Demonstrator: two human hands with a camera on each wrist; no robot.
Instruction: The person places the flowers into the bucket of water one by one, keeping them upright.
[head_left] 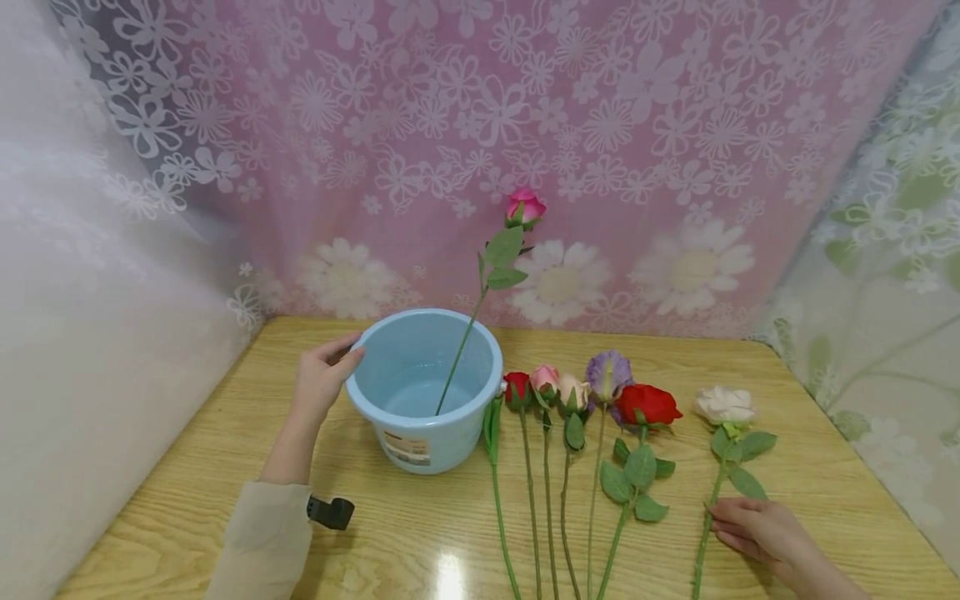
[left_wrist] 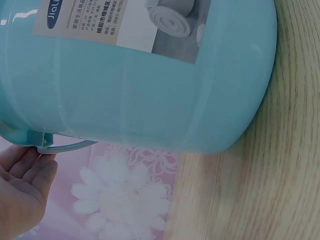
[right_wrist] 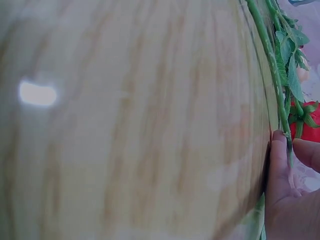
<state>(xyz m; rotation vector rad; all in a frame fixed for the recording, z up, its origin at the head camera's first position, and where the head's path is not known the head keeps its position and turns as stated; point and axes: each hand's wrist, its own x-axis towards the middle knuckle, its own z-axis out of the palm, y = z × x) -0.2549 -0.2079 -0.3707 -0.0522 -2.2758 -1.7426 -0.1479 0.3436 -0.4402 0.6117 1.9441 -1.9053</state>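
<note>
My left hand [head_left: 318,379] holds the rim of a light blue plastic bucket [head_left: 442,454] at its left side; in the left wrist view the fingers [left_wrist: 37,172] lie by the handle joint. One pink rose [head_left: 527,208] leans in the bucket, its stem against the right rim. At the far right, my right hand [head_left: 761,529] pinches the green stem of a white rose [head_left: 726,406] between thumb and fingers. The right wrist view shows that stem [right_wrist: 270,60] between the fingertips; the white bloom is not clearly visible there.
Between bucket and right hand lie a small red rose [head_left: 517,390], a light pink rose [head_left: 545,379], a cream rose [head_left: 573,393], a purple iris [head_left: 608,375] and a large red rose [head_left: 649,405]. Floral curtains surround the wooden table [head_left: 405,533].
</note>
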